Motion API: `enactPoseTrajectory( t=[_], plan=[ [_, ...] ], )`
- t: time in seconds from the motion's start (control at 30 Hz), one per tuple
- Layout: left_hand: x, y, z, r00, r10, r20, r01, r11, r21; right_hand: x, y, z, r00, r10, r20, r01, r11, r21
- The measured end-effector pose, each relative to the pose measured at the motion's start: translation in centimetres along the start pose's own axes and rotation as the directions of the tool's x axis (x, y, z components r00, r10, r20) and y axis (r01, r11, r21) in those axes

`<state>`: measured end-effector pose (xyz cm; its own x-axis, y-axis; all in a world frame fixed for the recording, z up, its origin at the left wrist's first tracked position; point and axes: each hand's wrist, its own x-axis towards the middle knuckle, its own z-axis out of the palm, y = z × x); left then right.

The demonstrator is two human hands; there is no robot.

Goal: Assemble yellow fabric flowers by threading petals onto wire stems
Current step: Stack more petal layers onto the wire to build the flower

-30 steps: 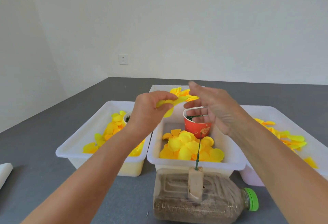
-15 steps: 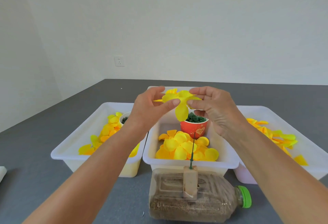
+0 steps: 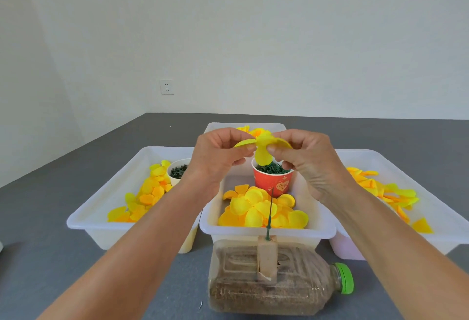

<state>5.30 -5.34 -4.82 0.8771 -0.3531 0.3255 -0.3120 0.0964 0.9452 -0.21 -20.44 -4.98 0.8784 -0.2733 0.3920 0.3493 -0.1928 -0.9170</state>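
Note:
A yellow fabric petal piece (image 3: 263, 151) hangs in the air above the middle tray, pinched from both sides. My left hand (image 3: 218, 157) pinches its left lobe between thumb and fingers, and my right hand (image 3: 304, 161) pinches its right lobe. Below them a thin green wire stem (image 3: 269, 214) stands upright in a small wooden block (image 3: 266, 256) fixed on a sand-filled plastic bottle (image 3: 274, 284) that lies on its side. The stem is bare, well below the petal piece.
Several white trays hold loose yellow petals: left (image 3: 101, 220), middle (image 3: 322, 228), right (image 3: 446, 233), back (image 3: 218, 126). A red paper cup (image 3: 272, 182) of green parts stands in the middle tray, a white cup (image 3: 177, 171) in the left one. All rest on a grey table (image 3: 50, 264).
My right hand closed in from open fingers and took the petal piece's right side. Both hands now pinch it closer together, fingers more curled.

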Motion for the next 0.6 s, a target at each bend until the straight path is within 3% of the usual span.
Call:
enactPoseTrajectory(
  t=[0.1, 0.2, 0.33, 0.43, 0.6],
  plan=[
    [-0.3, -0.2, 0.3, 0.999, 0.041, -0.02, -0.04, 0.998, 0.058, -0.3, 0.3, -0.2, 0.997, -0.078, -0.022, 0.078, 0.996, -0.032],
    [-0.7, -0.4, 0.4, 0.999, -0.042, 0.003, 0.042, 0.999, 0.03, -0.9, 0.7, -0.5, 0.977, -0.207, -0.052, 0.202, 0.975, -0.09],
    [-1.4, -0.1, 0.4, 0.961, -0.218, 0.172, 0.254, 0.94, -0.229, -1.8, 1.4, -0.8, 0.953, -0.303, -0.024, 0.297, 0.944, -0.142],
    [-1.5, 0.3, 0.3, 0.926, -0.319, 0.199, 0.371, 0.865, -0.339, -2.1, 1.5, -0.8, 0.929, -0.369, -0.027, 0.355, 0.91, -0.213],
    [-1.9, 0.8, 0.8, 0.931, -0.31, 0.191, 0.348, 0.913, -0.213, -2.6, 1.3, -0.9, 0.926, -0.378, -0.004, 0.366, 0.9, -0.237]
  ],
)
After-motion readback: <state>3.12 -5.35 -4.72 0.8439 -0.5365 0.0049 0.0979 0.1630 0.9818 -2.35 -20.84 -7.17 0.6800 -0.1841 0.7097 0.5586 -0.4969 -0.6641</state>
